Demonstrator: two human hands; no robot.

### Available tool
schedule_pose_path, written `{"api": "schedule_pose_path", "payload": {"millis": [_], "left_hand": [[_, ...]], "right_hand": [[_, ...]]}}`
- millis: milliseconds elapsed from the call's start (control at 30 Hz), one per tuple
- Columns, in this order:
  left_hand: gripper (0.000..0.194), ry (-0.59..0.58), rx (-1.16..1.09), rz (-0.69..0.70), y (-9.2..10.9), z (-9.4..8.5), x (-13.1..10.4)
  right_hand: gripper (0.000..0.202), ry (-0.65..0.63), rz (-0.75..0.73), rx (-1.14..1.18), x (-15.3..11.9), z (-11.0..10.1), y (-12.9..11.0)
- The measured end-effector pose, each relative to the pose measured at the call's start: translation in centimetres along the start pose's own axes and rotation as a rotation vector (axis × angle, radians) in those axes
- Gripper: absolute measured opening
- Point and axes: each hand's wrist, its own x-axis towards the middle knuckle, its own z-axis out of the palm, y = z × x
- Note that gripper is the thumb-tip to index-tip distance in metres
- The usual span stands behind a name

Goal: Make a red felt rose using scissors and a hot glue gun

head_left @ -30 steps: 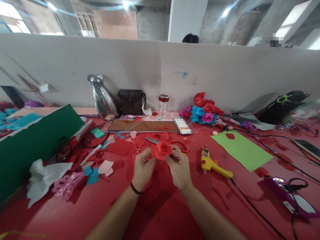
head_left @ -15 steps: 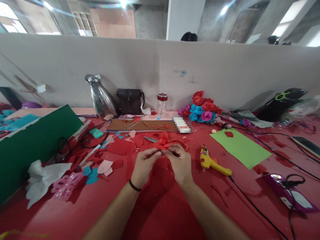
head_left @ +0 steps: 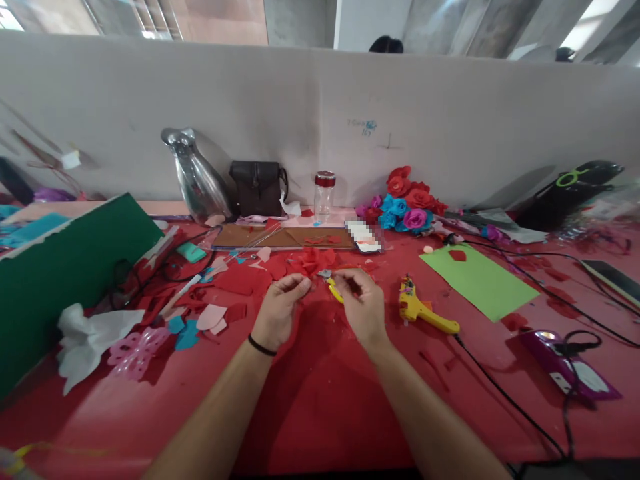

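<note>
My left hand (head_left: 277, 312) is over the middle of the red table, thumb and fingers pressed together; anything between them is too small to name. To its right, my right hand (head_left: 363, 307) has its fingers curled and pinched, their contents not clear. Beside the right fingertips is a small tool with a yellow handle (head_left: 335, 291) and a grey tip; whether the hand holds it is unclear. Red petals in a bunch (head_left: 316, 259) lie just beyond the fingertips. A yellow glue gun (head_left: 427, 316) rests right of my right hand.
Red, pink and blue scraps lie at left by a green board (head_left: 75, 267). Behind are a steel jug (head_left: 200, 177), a dark bag (head_left: 257, 189), a jar (head_left: 325, 197) and paper flowers (head_left: 413, 200). At right are a green sheet (head_left: 483, 283), cords and a purple device (head_left: 570, 367).
My hands have moved apart, away from the red flower they were both at. The yellow-handled tool now shows between them. The view has tilted down a little.
</note>
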Motion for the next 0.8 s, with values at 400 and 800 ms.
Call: {"api": "schedule_pose_path", "payload": {"millis": [400,800], "left_hand": [[0.012,-0.400,-0.312,-0.337,0.2,-0.8,-0.7],[0.011,-0.137,-0.333,-0.068,4.0,-3.0,0.8]], "right_hand": [[0.009,-0.262,0.021,-0.039,0.3,0.0,-0.1],[0.039,-0.120,0.057,-0.809,1.8,-2.6,0.4]]}}
